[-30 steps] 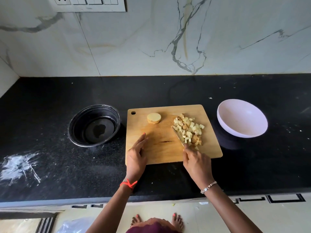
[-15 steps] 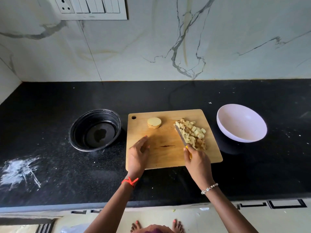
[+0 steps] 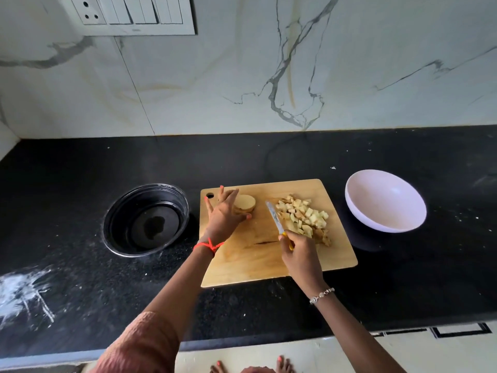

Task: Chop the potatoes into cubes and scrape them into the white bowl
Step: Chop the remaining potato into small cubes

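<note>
A wooden cutting board (image 3: 258,262) lies on the black counter. A pile of potato cubes (image 3: 305,218) sits on its right half. My right hand (image 3: 300,251) grips a small yellow-handled knife (image 3: 274,218), whose blade lies just left of the cubes. My left hand (image 3: 224,214) hovers with spread fingers at the left side of a round potato piece (image 3: 246,203) at the board's far left; I cannot tell if it touches it. The white bowl (image 3: 386,201) stands empty to the right of the board.
A black round bowl (image 3: 146,219) with a little liquid sits left of the board. A white powdery smear (image 3: 22,289) marks the counter's front left. A switch panel (image 3: 134,14) hangs on the marble wall behind.
My left hand left the board's front left edge and reached forward to the round potato piece. The knife stays beside the cube pile.
</note>
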